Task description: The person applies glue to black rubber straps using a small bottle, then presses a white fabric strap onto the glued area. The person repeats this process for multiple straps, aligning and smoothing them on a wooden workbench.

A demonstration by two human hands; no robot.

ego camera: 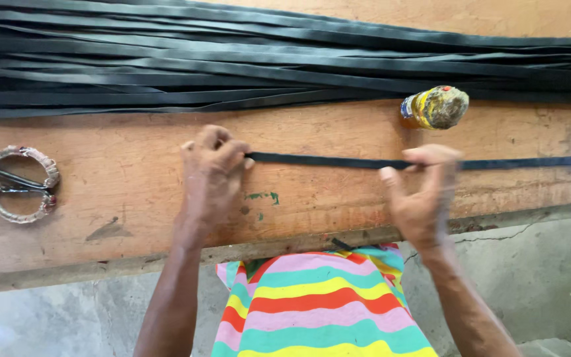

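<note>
hands grip one narrow black rubber strip (325, 160) at frame centre: left hand (211, 173) fisted on its end, right hand (423, 192) pinching it. strip lies taut on worn wooden bench (120, 192), separated from black strip pile (232, 66) at top; pile remains unhandled.

Strip stretched between two hands on a board
The strip (325, 160) runs across mid-frame from the left hand (211, 173) past the right hand (421, 195); a heap of strips (232, 59) fills the top, a bottle (435, 107) sits upper right, scissors (18, 184) far left, all on the board (120, 198)
</note>
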